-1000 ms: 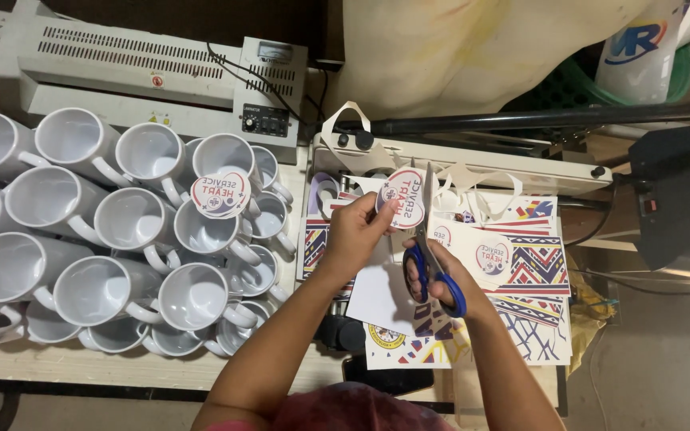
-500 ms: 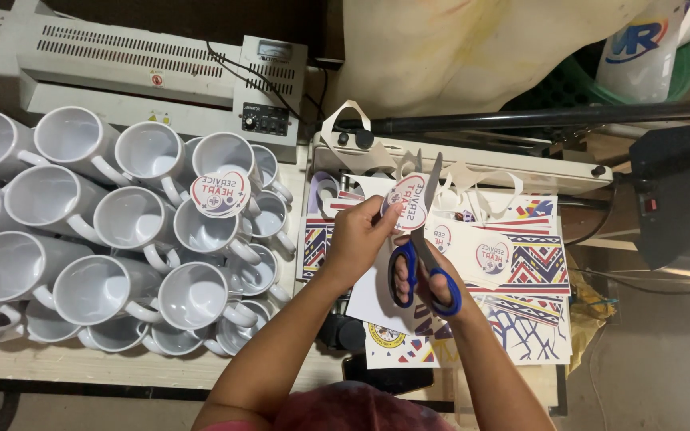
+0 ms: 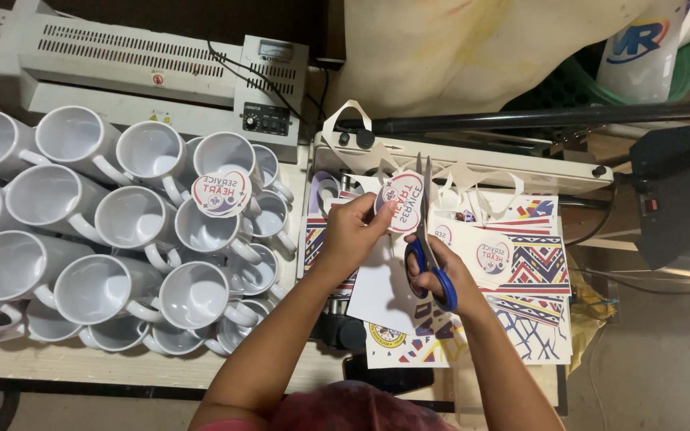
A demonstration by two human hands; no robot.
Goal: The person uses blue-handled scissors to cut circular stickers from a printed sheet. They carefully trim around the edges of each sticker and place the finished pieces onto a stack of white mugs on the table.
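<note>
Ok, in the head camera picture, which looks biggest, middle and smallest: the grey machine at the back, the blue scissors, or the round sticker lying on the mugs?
1. Grey machine: far the largest.
2. Blue scissors, in the right hand.
3. Round sticker on the white mugs: smallest, but not far off the scissors, and the scissors sit nearer the camera.

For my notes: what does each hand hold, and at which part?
Left hand pinches heart-shaped cutout by its lower-left edge; right hand holds scissors by the blue handles.

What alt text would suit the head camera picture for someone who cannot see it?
A person's right hand works blue-handled scissors around a heart-shaped printed paper cutout pinched in the left hand, above a pile of patterned printed sheets. Beside them stand many white mugs and a laminator.
</note>
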